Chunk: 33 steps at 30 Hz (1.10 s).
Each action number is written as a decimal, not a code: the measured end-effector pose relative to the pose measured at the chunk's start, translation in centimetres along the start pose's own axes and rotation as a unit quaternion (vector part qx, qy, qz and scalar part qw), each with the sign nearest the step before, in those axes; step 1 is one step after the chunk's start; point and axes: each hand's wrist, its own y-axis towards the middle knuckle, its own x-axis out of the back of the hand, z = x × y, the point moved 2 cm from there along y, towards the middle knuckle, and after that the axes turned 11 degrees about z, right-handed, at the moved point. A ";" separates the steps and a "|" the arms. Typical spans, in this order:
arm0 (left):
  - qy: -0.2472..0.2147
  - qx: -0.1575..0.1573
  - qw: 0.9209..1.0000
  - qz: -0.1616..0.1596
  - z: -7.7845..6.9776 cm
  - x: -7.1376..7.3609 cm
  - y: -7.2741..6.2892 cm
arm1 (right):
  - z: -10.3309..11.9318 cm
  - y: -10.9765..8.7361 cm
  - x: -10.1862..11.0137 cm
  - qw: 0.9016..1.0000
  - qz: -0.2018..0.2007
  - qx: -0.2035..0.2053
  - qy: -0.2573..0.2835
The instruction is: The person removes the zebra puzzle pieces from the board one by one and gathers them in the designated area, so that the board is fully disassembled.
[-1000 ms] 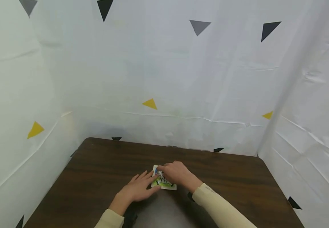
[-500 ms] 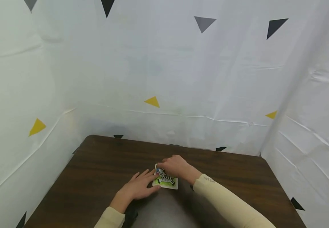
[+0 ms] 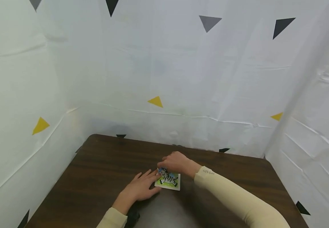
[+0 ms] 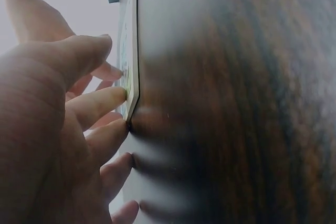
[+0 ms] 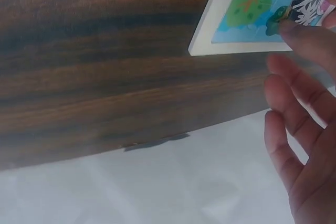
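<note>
A small square picture puzzle with a zebra and a raised pale frame lies flat on the table. My left hand is spread beside it, fingers fairly straight. In the left wrist view, two of its fingertips touch the edge of the puzzle, and the others rest on the table. My right hand reaches over the puzzle's far side. One fingertip of my right hand presses a dark green spot of the picture, while the remaining fingers are loosely bent. Its thumb is not clearly visible.
The dark wood-grain table has rounded far corners. White sheeting with black, grey and yellow triangles hangs behind it and along both sides. A dark band sits at the left wrist.
My right hand has shifted toward the far edge of the puzzle, uncovering more of the zebra. The right forearm has swung outward. My left hand stays beside the puzzle. The head view drifts slightly.
</note>
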 end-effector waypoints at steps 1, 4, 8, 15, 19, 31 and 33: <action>0.001 0.000 1.000 -0.001 0.0 0.0 0.0 | 0.0 0.0 0.1 1.000 0.000 0.001 -0.002; 0.006 0.000 1.000 -0.004 -0.2 0.1 -0.1 | -0.2 0.0 0.3 1.000 0.000 0.007 -0.005; 0.013 0.000 1.000 -0.003 -0.5 0.1 -0.1 | -0.3 -0.2 0.3 1.000 0.004 0.012 -0.009; 0.022 0.000 1.000 -0.002 -1.2 -0.1 -0.2 | -0.1 -0.7 0.0 1.000 0.004 0.012 -0.024; 0.037 0.006 0.999 -0.005 -0.8 -0.4 -0.2 | 0.0 -0.6 -0.2 1.000 -0.007 0.016 -0.019; 0.060 0.022 0.998 -0.019 -0.7 -0.5 0.2 | -0.1 -0.9 -0.6 0.999 -0.017 0.013 -0.024; 0.073 0.029 0.997 -0.019 -0.8 -0.6 0.3 | 0.1 -1.1 -0.6 0.999 -0.023 0.013 -0.024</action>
